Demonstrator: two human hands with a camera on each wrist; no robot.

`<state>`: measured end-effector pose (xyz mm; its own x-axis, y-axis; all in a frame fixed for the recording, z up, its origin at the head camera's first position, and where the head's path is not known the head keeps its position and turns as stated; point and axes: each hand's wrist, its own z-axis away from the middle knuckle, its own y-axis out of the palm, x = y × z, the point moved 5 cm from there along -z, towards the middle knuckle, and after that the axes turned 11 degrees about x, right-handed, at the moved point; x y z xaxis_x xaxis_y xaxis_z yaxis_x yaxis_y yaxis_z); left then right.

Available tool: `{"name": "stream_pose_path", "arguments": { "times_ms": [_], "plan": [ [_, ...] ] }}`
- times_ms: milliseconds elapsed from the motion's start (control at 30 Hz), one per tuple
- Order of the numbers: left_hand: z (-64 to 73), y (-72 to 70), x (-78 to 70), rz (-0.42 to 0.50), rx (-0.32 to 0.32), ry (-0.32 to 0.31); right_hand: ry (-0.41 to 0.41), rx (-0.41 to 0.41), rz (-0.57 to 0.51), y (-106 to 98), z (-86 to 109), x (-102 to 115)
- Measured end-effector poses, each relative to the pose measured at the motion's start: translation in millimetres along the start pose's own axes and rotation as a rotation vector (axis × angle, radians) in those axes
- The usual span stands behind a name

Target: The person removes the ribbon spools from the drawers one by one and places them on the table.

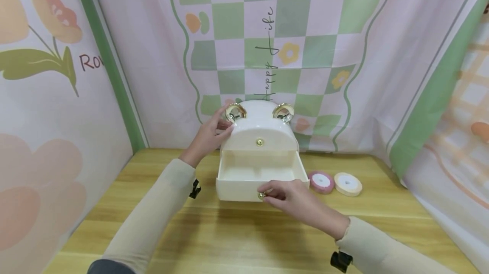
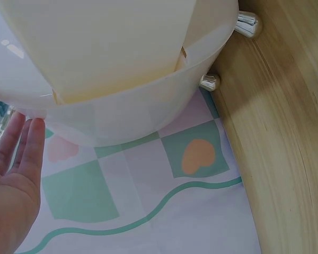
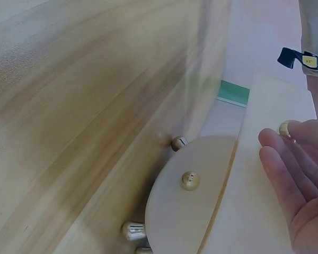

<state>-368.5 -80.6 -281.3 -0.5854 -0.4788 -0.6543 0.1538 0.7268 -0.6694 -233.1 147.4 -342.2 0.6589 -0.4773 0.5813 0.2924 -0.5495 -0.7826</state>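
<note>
A white, round-topped drawer box (image 1: 257,117) with two gold-rimmed ears stands on the table. Its middle drawer (image 1: 237,190) is pulled far out toward me. My right hand (image 1: 296,201) pinches the small gold knob (image 1: 261,196) on that drawer's front, between thumb and fingers. The left hand (image 1: 209,136) rests against the box's upper left side, just under the left ear (image 1: 235,113); its fingers (image 2: 33,145) reach along the shell, nearly straight. Another gold knob (image 1: 259,142) sits on the panel above the drawer, and a lower knob (image 3: 190,181) shows in the right wrist view.
Right of the drawer, a pink ribbon roll (image 1: 321,182) and a cream ribbon roll (image 1: 348,184) lie flat on the wooden table (image 1: 214,240). A patterned curtain (image 1: 292,19) hangs close behind the box. Short metallic feet (image 3: 132,230) hold the box off the table.
</note>
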Motion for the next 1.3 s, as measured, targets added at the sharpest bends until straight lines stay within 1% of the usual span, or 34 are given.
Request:
{"name": "stream_pose_path", "arguments": {
  "times_ms": [200,500,767,1133,1300],
  "plan": [
    [-0.4,0.8,-0.5,-0.004,-0.002,0.005,-0.003,0.007,-0.029,-1.9,-2.8,-4.4],
    [0.3,0.4,-1.0,0.004,-0.001,-0.004,-0.016,-0.012,-0.028,-5.5,-12.0,-12.6],
    [0.7,-0.1,-1.6,0.002,0.0,-0.01,-0.032,-0.03,0.004,-9.0,-22.1,-23.7],
    [0.8,0.1,-0.1,-0.016,-0.01,-0.021,0.002,-0.043,0.06,-14.0,-36.1,-35.2],
    [1.2,-0.2,-1.0,-0.012,-0.007,-0.026,0.018,-0.044,0.059,-16.5,-39.3,-41.6]
  ]
}}
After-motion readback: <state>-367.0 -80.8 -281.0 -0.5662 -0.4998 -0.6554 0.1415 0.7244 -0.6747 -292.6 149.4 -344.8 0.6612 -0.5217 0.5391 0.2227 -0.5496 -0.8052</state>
